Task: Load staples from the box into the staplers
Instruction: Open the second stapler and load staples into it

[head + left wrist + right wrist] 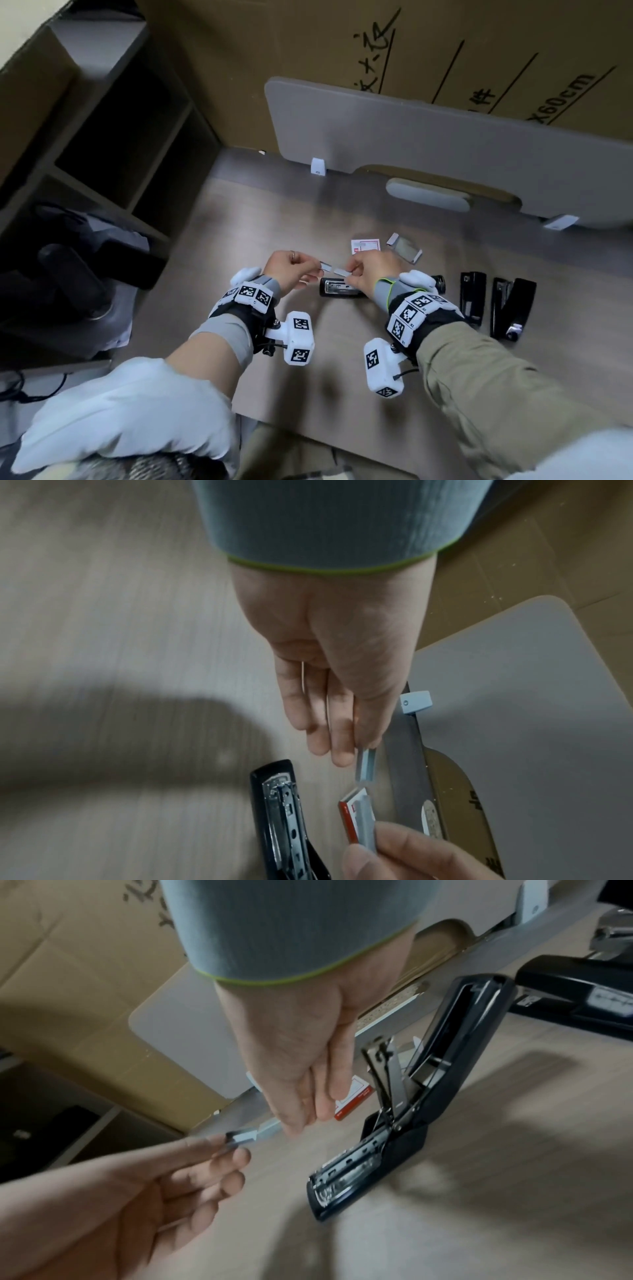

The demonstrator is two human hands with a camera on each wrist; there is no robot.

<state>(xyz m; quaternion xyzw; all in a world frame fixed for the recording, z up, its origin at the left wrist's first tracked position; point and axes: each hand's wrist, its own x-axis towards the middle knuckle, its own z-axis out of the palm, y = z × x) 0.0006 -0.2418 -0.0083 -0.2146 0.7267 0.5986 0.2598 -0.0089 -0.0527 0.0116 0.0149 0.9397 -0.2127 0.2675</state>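
My left hand (315, 268) pinches a short strip of staples (326, 265) between thumb and fingertips. My right hand (352, 274) pinches a second short strip (340, 272), its end close to the first. Both strips hang just above a black stapler (339, 290) that lies on the desk with its lid swung open and its metal channel (356, 1153) bare. The red and white staple box (365, 246) lies just beyond my hands. In the left wrist view the left-hand strip (365, 764) points at the right-hand strip (365, 819).
Two more black staplers (473, 297) (512, 308) lie to the right on the wooden desk (239, 222). A grey cardboard sleeve (405, 247) sits beside the staple box. A grey divider panel (445, 144) and a large carton stand behind; open shelves are at the left.
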